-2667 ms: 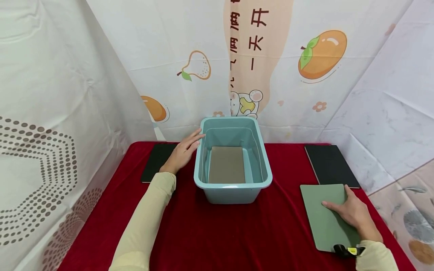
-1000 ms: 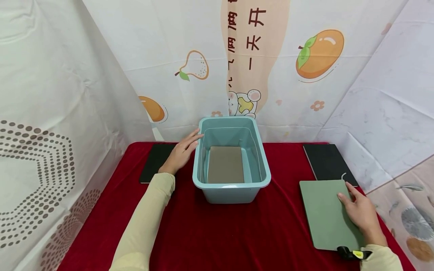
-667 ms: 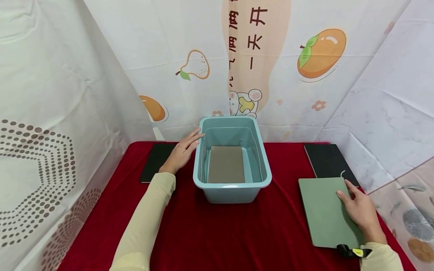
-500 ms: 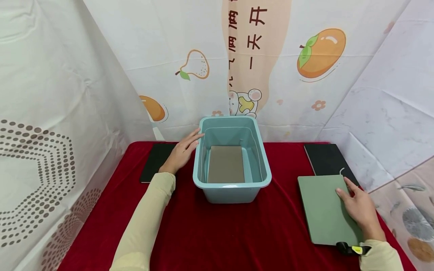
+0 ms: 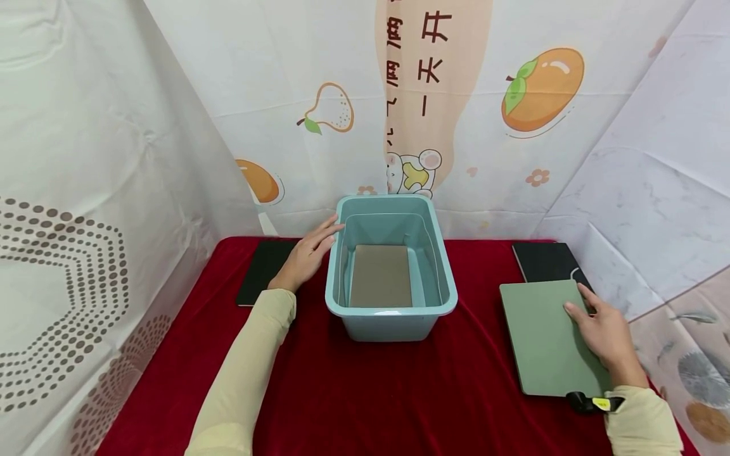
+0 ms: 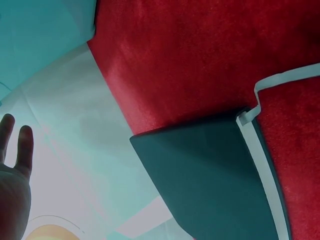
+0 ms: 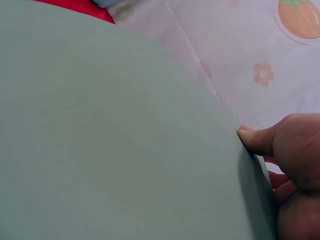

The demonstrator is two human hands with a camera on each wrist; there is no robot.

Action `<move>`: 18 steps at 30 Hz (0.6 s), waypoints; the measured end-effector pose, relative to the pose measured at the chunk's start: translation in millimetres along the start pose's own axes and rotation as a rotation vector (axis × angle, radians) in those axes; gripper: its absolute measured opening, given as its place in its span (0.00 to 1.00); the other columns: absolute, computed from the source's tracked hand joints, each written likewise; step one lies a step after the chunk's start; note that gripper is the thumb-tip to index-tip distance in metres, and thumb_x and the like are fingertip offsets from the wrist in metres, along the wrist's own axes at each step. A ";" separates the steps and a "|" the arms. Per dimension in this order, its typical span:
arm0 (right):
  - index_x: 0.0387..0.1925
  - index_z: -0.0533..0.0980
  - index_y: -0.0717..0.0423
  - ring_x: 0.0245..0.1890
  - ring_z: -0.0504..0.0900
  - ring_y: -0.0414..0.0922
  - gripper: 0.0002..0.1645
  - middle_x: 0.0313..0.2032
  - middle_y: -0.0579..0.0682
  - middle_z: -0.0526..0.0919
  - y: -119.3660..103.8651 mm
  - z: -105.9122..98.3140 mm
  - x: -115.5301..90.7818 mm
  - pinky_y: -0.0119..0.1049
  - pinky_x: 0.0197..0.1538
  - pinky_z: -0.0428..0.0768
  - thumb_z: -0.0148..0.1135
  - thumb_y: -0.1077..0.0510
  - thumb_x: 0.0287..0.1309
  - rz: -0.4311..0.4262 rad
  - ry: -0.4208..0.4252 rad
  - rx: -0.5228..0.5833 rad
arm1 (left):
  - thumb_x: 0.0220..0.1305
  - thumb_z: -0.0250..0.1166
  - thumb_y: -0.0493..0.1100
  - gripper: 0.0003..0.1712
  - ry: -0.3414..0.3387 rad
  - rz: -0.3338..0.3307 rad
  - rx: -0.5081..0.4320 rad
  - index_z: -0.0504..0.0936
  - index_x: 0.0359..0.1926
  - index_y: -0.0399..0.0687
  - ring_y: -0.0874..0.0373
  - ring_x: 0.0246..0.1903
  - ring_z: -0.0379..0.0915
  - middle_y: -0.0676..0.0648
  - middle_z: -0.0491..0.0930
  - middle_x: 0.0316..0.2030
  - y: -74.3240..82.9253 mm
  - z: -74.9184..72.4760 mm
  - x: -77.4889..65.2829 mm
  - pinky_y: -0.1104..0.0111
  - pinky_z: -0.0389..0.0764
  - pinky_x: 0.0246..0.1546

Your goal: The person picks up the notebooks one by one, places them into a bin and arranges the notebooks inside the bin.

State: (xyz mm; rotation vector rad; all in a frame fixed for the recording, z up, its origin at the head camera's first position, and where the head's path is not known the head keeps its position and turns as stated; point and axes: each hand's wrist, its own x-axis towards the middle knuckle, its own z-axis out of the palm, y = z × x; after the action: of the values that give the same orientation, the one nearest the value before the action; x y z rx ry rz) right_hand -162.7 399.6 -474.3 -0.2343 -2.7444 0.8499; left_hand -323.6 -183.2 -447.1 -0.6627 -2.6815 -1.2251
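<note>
My right hand (image 5: 606, 332) grips the right edge of a green notebook (image 5: 550, 339), thumb on the cover and fingers under it. In the right wrist view the green cover (image 7: 125, 125) fills most of the frame, its edge pinched by the thumb. A pale ribbon end shows at the notebook's top edge. My left hand (image 5: 307, 254) rests with extended fingers at the left rim of a light blue plastic bin (image 5: 383, 326). Inside the bin lies a grey-brown notebook (image 5: 381, 277). In the left wrist view two straight fingers (image 6: 25, 150) show.
A black notebook (image 5: 259, 272) lies left of the bin, partly behind the left arm; its ribbon (image 6: 287, 77) trails onto the red cloth (image 5: 365, 399). Another black notebook (image 5: 544, 259) lies at the back right, partly covered by the green one. Printed curtains (image 5: 274, 57) enclose the table.
The green notebook has risen and moved away from me, overlapping more of the right black notebook. My right thumb shifted from mid-cover toward its edge. My left hand and the bin stay put.
</note>
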 end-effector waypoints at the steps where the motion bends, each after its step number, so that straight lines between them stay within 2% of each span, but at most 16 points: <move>1: 0.74 0.62 0.65 0.45 0.79 0.63 0.37 0.53 0.77 0.78 -0.9 0.1 0.6 0.44 0.41 0.69 0.56 0.50 0.74 0.000 -0.007 -0.001 | 0.78 0.42 0.67 0.25 -0.001 0.000 -0.001 0.66 0.72 0.85 0.63 0.80 0.48 0.76 0.52 0.77 0.0 0.0 -0.2 0.44 0.55 0.78; 2: 0.75 0.61 0.65 0.47 0.77 0.68 0.37 0.53 0.77 0.78 -1.4 0.2 1.3 0.47 0.42 0.69 0.56 0.50 0.74 0.001 -0.014 0.000 | 0.78 0.42 0.67 0.25 -0.002 -0.002 -0.001 0.66 0.72 0.85 0.63 0.80 0.48 0.76 0.51 0.77 -0.2 0.2 -0.3 0.44 0.55 0.78; 3: 0.75 0.61 0.66 0.48 0.76 0.70 0.37 0.53 0.77 0.78 -2.1 0.3 1.7 0.51 0.43 0.70 0.55 0.50 0.74 0.002 -0.019 0.001 | 0.78 0.42 0.67 0.24 -0.001 -0.003 -0.003 0.66 0.71 0.86 0.64 0.80 0.48 0.76 0.51 0.77 -0.3 0.3 -0.6 0.44 0.55 0.78; 5: 0.75 0.60 0.66 0.49 0.75 0.71 0.37 0.54 0.77 0.77 -4.0 0.2 2.8 0.57 0.46 0.70 0.54 0.50 0.75 0.004 -0.028 0.005 | 0.78 0.42 0.67 0.24 0.000 -0.001 -0.005 0.65 0.71 0.86 0.64 0.80 0.48 0.76 0.52 0.77 -0.7 0.6 -1.2 0.44 0.55 0.78; 9: 0.77 0.58 0.63 0.52 0.73 0.73 0.38 0.54 0.77 0.76 -7.2 -1.3 6.5 0.62 0.49 0.69 0.54 0.49 0.75 0.004 -0.046 0.020 | 0.79 0.43 0.66 0.24 0.003 0.003 -0.011 0.65 0.71 0.87 0.65 0.79 0.48 0.76 0.52 0.77 -0.8 1.1 -1.8 0.45 0.56 0.78; 18: 0.78 0.56 0.60 0.53 0.74 0.70 0.39 0.57 0.75 0.76 -21.1 -5.2 15.1 0.52 0.45 0.70 0.53 0.47 0.76 -0.019 -0.059 0.026 | 0.79 0.43 0.65 0.24 0.007 0.011 -0.016 0.66 0.71 0.85 0.64 0.79 0.49 0.74 0.53 0.77 0.7 0.9 -1.0 0.45 0.56 0.78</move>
State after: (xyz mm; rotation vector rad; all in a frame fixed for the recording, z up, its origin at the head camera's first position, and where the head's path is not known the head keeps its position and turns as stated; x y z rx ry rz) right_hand -177.2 388.6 -455.0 -0.1811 -2.7834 0.9015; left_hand -322.3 -182.4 -447.5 -0.6731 -2.6615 -1.2452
